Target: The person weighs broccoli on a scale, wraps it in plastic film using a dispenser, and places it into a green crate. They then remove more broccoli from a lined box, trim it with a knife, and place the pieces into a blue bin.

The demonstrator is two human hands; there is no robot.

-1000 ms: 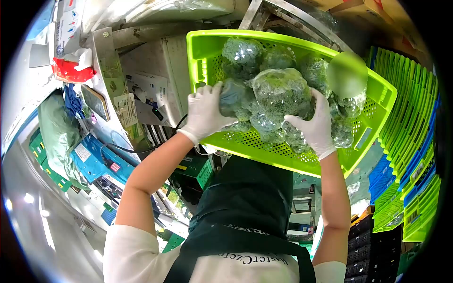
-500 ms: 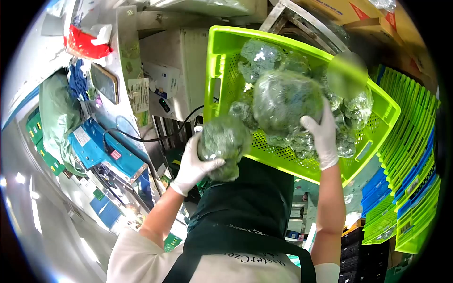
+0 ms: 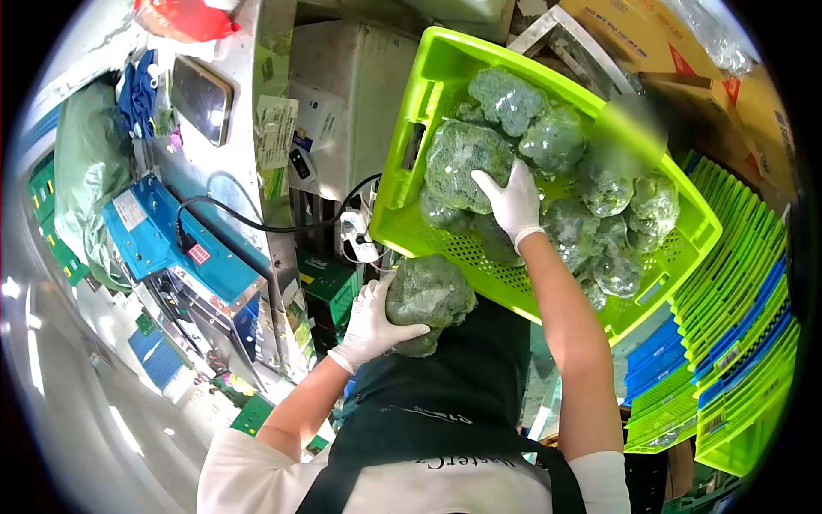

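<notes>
My left hand [image 3: 374,325], in a white glove, grips a plastic-wrapped head of broccoli [image 3: 430,293] in front of my dark apron, just outside the crate's near edge. The thumb lies across its near side. My right hand [image 3: 517,204], gloved too, is closed on the side of a second wrapped broccoli head [image 3: 467,164] at the left of the bright green crate [image 3: 398,180]. Its far fingers are partly hidden. Several more wrapped broccoli heads [image 3: 552,141] lie around it on the crate's perforated bottom. A blurred round patch covers part of the crate's far right.
Nested green and blue crates [image 3: 736,291] stand at the right. Cardboard boxes [image 3: 634,34] are behind. On the left are a blue machine [image 3: 180,244] with a black cable [image 3: 282,229], a phone [image 3: 202,100] and a metal cabinet [image 3: 351,94].
My right hand has moved left with its broccoli, which now sits lower at the crate's left side. My left hand's broccoli appears slightly lower and farther right. The whole view has shifted.
</notes>
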